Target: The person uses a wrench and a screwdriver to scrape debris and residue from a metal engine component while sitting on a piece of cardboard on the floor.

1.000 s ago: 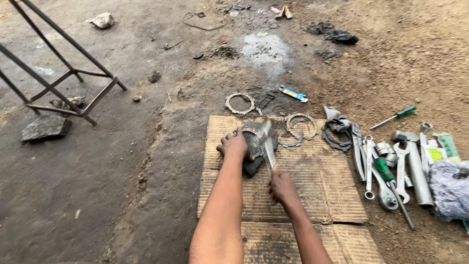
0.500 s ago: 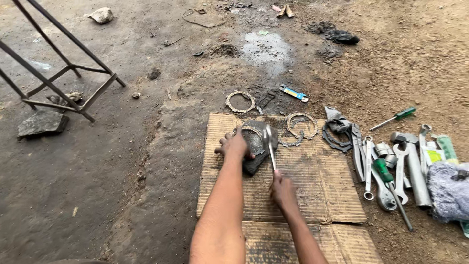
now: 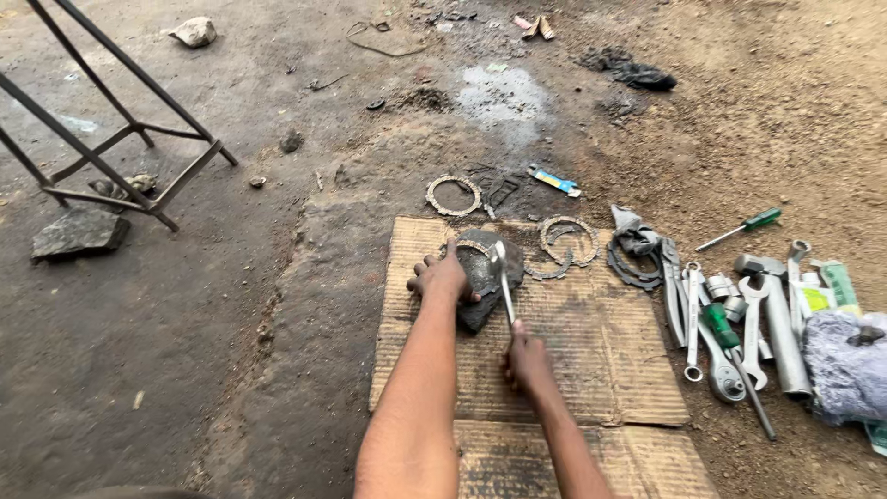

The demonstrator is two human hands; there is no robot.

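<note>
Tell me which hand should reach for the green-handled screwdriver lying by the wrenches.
Probably the right hand: it is on the same side as the green-handled screwdriver and the wrenches, though it grips a metal tool. The left hand presses on the dark stone, farther away.

Cardboard sheet on dirt ground, parts on it, tools off to the right.

Cardboard sheet (image 3: 554,370) lies on the ground (image 3: 231,323), centre. On its far edge sits a dark metal part (image 3: 480,277); left hand (image 3: 443,277) rests on the part's left side, right hand (image 3: 527,359) nearer the camera holds a spanner (image 3: 504,277) reaching onto the part. Ring plates (image 3: 565,242) lie right of the part at the sheet's far edge; one ring (image 3: 453,194) lies beyond the sheet. Row of wrenches (image 3: 730,323) lies right of the sheet, a screwdriver (image 3: 744,228) behind them, a cloth bundle (image 3: 845,365) farthest right. Metal stand (image 3: 120,157) far left, with a flat stone (image 3: 78,233) just before it.
</note>
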